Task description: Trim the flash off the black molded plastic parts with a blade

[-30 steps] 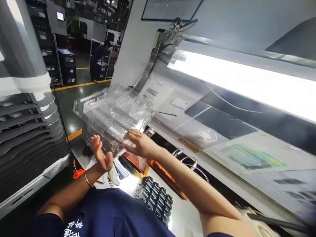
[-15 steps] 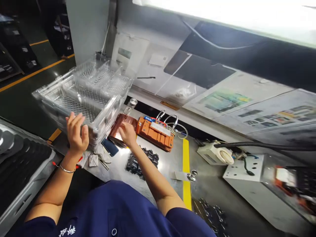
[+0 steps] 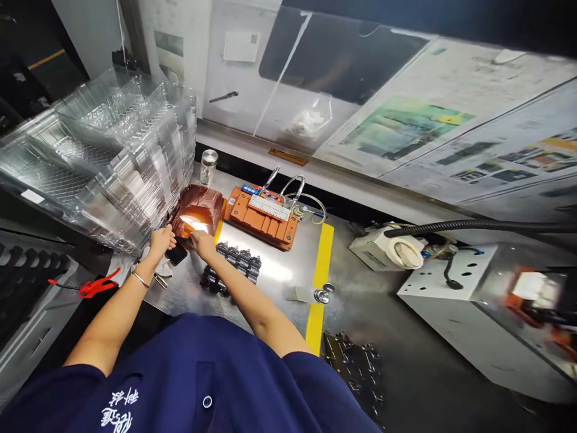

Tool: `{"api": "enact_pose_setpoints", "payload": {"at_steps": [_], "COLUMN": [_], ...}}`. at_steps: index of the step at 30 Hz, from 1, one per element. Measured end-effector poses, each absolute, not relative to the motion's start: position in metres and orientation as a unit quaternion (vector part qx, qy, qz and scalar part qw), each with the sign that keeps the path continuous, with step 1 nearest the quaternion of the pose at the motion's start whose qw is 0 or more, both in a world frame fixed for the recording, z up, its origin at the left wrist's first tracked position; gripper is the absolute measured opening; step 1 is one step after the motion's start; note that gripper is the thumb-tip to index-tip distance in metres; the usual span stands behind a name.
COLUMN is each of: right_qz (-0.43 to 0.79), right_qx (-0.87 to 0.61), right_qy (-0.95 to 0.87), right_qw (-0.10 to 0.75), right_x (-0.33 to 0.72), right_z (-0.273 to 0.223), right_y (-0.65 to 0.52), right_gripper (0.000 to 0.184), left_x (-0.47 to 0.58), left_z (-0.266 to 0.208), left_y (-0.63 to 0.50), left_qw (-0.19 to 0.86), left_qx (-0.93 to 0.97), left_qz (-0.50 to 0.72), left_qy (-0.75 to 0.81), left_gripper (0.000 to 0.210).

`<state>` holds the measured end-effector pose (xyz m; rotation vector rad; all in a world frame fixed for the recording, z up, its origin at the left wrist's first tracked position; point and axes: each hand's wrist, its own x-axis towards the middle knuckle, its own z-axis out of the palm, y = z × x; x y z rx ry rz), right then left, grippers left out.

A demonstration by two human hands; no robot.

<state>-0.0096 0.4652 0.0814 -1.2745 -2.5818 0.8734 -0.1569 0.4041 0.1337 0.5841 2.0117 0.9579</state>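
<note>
A glossy, see-through brown film sheet (image 3: 201, 204), bright with reflections, lies on the bench beside the clear trays. My right hand (image 3: 204, 244) is closed, its fingertips pinching at the film's near edge. At the near left corner is my left hand (image 3: 161, 242), with its fingers pressed together; what they hold, if anything, is too small to make out. A dark phone (image 3: 177, 253) lies between the two hands. Behind my right forearm rests a black ribbed moulded part (image 3: 232, 264). An orange fixture block (image 3: 261, 216) with metal clamp loops stands right of the film.
Stacked clear plastic trays (image 3: 130, 180) rise at the left. A lidded glass jar (image 3: 208, 167) stands behind the film. Red-handled cutters (image 3: 97, 284) hang at the bench's near edge. Yellow tape (image 3: 323, 258) crosses the bench, and a grey machine housing (image 3: 478, 331) stands at right.
My left hand has come down from the clear trays to the film's near corner, its fingers closing. My right hand has drawn back to the film's near edge. The view has shifted.
</note>
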Motion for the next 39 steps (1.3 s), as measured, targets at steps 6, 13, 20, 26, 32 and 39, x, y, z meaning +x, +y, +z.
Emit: {"api": "enact_pose_setpoints", "payload": {"at_steps": [6, 13, 20, 26, 32, 39], "right_qz": [0.367, 0.415, 0.48, 0.456, 0.479, 0.577], "right_qx": [-0.406, -0.531, -0.61, -0.583, -0.495, -0.47], "right_qy": [-0.831, -0.715, -0.605, -0.636, -0.691, -0.646], "right_qw": [0.101, 0.185, 0.178, 0.218, 0.22, 0.17], "right_x": [-0.012, 0.023, 0.027, 0.02, 0.03, 0.059], "right_z": [0.079, 0.079, 0.08, 0.117, 0.165, 0.191], "right_y": [0.471, 0.493, 0.529, 0.512, 0.5, 0.514], "right_gripper": [0.02, 0.046, 0.032, 0.035, 0.019, 0.009], "left_x": [-0.143, -0.14, -0.147, -0.137, -0.121, -0.11], "left_z": [0.127, 0.111, 0.122, 0.134, 0.145, 0.165], "left_y": [0.431, 0.446, 0.463, 0.46, 0.455, 0.458], "left_qw": [0.426, 0.456, 0.473, 0.492, 0.464, 0.489], "left_qx": [0.152, 0.122, 0.207, 0.305, 0.463, 0.585], "left_qz": [0.356, 0.39, 0.414, 0.42, 0.383, 0.32], "left_qy": [0.817, 0.79, 0.749, 0.699, 0.651, 0.563], "left_gripper": [0.034, 0.036, 0.018, 0.008, 0.011, 0.02]}}
